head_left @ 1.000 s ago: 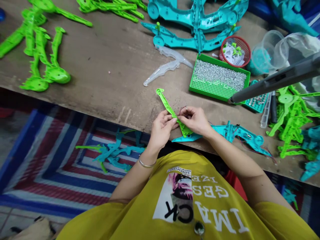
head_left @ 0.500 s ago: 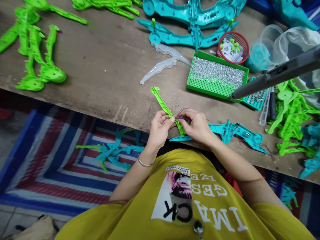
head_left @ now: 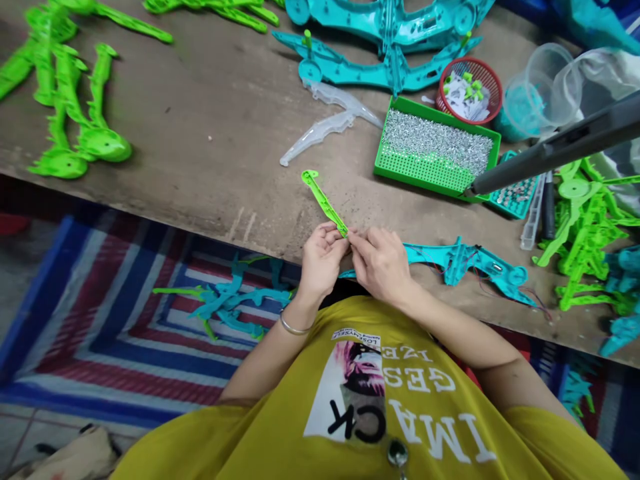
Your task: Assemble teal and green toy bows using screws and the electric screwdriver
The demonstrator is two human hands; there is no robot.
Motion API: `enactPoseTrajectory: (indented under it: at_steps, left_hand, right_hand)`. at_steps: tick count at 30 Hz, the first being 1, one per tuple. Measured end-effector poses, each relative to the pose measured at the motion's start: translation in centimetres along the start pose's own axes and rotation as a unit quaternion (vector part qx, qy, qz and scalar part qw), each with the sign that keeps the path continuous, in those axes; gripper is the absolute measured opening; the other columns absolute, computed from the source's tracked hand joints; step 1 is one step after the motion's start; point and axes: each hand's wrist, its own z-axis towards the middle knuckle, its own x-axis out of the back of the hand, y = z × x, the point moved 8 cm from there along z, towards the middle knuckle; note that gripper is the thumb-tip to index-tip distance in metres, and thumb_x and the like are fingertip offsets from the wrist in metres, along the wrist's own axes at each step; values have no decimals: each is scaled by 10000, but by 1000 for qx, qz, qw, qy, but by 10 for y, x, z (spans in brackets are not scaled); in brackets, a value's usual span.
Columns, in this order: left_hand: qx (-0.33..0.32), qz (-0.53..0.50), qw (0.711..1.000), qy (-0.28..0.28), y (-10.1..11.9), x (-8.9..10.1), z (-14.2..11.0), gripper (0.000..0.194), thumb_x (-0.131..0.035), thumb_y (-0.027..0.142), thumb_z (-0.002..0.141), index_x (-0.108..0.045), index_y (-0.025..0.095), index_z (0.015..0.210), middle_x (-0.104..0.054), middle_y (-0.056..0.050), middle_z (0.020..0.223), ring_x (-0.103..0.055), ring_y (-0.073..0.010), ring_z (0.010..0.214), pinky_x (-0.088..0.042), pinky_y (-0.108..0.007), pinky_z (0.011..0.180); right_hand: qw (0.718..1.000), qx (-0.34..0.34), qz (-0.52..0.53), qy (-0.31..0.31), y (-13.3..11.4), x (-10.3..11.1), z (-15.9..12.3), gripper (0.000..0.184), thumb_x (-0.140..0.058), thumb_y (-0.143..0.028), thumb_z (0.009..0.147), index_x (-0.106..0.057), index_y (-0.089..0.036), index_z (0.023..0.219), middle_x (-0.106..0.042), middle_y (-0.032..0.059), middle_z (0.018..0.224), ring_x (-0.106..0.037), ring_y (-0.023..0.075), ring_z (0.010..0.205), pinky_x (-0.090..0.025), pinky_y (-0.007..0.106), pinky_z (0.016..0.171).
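A narrow bright-green plastic arm (head_left: 323, 200), hollow and ribbed along its inside, slants up and away from my hands. My left hand (head_left: 323, 259) is closed round its lower part, thumb on top. Pressed close beside it, my right hand (head_left: 380, 263) pinches at the same spot; its fingers cover the arm's lower end and most of the thin wires there. Under and beyond my right hand lies a curved teal plastic frame (head_left: 456, 263) at the table's near edge. Thin dark-red wires (head_left: 537, 303) trail from its right end.
A green tray (head_left: 400, 167) of small screws stands ahead, beside a red basket (head_left: 470, 90). A dark tool shaft (head_left: 540, 150) slants in from the right. Clear plastic pieces (head_left: 320, 137), teal frames (head_left: 350, 67) and piles of green parts (head_left: 575, 227) lie around.
My right hand has shifted slightly left, closer to my left hand, and now covers the green arm's lower end. The wire loop above the fingers is no longer visible.
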Motion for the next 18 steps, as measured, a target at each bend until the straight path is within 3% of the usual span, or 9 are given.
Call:
enactPoseTrajectory:
  at_steps: [6, 9, 15, 18]
  left_hand:
    - [10, 7, 1000, 21, -4, 2, 1, 487, -862, 307, 685, -533, 201, 1028, -777, -40, 907, -771, -185, 845, -622, -286, 775]
    - [23, -7, 999, 21, -5, 2, 1, 485, -845, 267, 685, -514, 207, 1035, -774, -36, 929, -772, -189, 872, -629, -316, 818]
    - [47, -13, 999, 17, -1, -5, -1, 428, -772, 230, 726, -498, 205, 1053, -769, -48, 1008, -771, -195, 918, -632, -388, 893]
    - [48, -5, 998, 26, -1, -6, 0, 432, -782, 249, 745, -492, 205, 1063, -761, -49, 1019, -770, -192, 922, -632, -388, 895]
  right_hand:
    - [994, 58, -90, -18, -7, -13, -2, 385, -348, -197, 1051, -652, -113, 1272, -686, 120, 970, -551, 223, 849, -367, 381, 735]
    - [995, 66, -71, 31, -4, -6, -8, 379, -399, -188, 1031, -620, -111, 1329, -686, 117, 1005, -560, 223, 862, -410, 362, 752]
    - [994, 25, -44, 93, 8, 1, -22, 283, -444, -215, 1041, -719, -176, 987, -666, 80, 845, -553, 206, 802, -396, 345, 730]
    - [993, 21, -52, 104, 7, 2, -23, 244, -478, -219, 1028, -721, -193, 1012, -663, 72, 858, -550, 203, 799, -387, 343, 724]
